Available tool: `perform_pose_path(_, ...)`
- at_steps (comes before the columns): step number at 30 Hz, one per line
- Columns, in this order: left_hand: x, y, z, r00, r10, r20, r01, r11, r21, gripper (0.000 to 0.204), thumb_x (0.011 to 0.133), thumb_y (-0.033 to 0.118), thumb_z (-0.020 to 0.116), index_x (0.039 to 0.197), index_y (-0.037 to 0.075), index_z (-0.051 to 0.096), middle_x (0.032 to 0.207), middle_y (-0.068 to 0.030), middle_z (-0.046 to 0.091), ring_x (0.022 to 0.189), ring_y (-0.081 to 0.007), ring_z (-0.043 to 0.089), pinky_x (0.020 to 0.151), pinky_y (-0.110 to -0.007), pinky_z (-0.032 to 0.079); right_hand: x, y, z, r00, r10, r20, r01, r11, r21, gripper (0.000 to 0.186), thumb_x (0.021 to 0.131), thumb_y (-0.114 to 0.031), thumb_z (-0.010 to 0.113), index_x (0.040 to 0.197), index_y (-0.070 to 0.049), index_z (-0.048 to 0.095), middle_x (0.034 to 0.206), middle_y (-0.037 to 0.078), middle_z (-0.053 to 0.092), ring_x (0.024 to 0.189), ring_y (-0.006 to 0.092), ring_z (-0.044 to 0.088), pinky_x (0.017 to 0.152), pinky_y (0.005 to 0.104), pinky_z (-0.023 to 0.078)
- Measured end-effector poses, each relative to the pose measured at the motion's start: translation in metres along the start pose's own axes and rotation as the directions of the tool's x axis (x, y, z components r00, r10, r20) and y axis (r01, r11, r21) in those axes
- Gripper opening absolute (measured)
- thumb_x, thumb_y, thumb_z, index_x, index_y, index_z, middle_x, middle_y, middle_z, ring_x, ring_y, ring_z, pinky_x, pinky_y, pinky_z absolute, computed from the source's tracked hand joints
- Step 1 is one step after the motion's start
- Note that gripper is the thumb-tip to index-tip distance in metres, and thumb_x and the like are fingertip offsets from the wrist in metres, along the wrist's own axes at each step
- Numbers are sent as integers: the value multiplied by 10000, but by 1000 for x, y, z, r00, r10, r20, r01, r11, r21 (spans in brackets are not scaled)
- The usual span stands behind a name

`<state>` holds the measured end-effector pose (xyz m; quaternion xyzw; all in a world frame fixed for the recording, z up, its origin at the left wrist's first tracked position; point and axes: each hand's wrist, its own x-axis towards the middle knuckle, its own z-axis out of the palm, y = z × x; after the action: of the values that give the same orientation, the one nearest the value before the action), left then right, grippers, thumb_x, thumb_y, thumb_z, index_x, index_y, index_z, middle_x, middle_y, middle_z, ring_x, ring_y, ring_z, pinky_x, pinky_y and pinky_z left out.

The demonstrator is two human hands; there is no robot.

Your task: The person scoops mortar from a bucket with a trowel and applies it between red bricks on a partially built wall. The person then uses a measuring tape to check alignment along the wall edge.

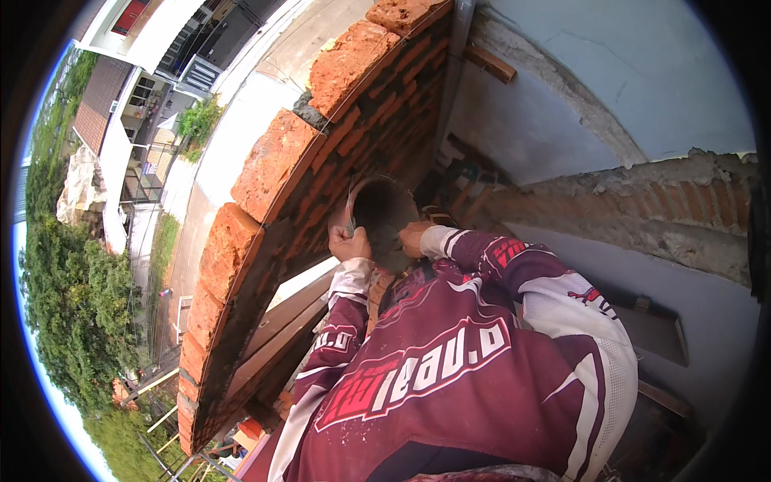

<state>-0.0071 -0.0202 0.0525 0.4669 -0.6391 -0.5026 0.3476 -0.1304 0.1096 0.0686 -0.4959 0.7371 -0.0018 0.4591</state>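
A round, dark grey bucket-like container (382, 207) with mortar-coloured grime inside is tipped toward me beside the inner brick face. My left hand (350, 243) is closed on its left rim, thumb upward. At the right side of the opening, my right hand (414, 237) has curled fingers at the rim; exactly what they grip is hidden. My maroon and white sleeves and shirt cover much of the lower view.
A brick wall (273, 165) with mortar joints and a taut string runs diagonally beside me. Wooden planks (285, 325) lie below. Right are a plastered wall (602, 88) and rough brick band (691, 201). Outside, far below, are a street (289, 48), buildings and trees (80, 321).
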Motion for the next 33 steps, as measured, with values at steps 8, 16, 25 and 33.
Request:
perform_pose_path(8,-5,16,-27,995,28,91,-30,999,17,313,707,-21,631,664,103,346,649,64,355,590,-52,329,514,-233,287,-6,16,-18,989,-22,-145,4,993,-118,245,827,-195,600,959,-36,731,998,193,718,979,336,700,837,437,555)
perform_pose_path(16,18,31,-14,981,124,148,-118,992,-48,303,715,-14,628,661,95,351,641,71,351,582,-38,305,512,-221,264,-35,4,-6,977,-117,-176,137,985,107,323,859,-257,588,1017,14,666,1010,213,688,913,393,684,822,469,541)
perform_pose_path(25,17,53,9,932,258,255,-268,963,5,297,716,-20,621,669,97,353,658,71,360,590,-39,312,516,-218,280,-24,46,-7,848,165,-504,-235,969,-78,158,818,-191,655,894,-68,720,925,107,724,916,272,715,719,391,577)
perform_pose_path(33,30,61,20,914,207,350,-218,976,-9,282,722,-10,618,680,81,355,662,64,330,600,-49,304,525,-223,274,-32,27,24,914,-38,-403,141,963,230,205,792,-225,617,857,-37,669,887,176,657,804,351,687,706,455,552)
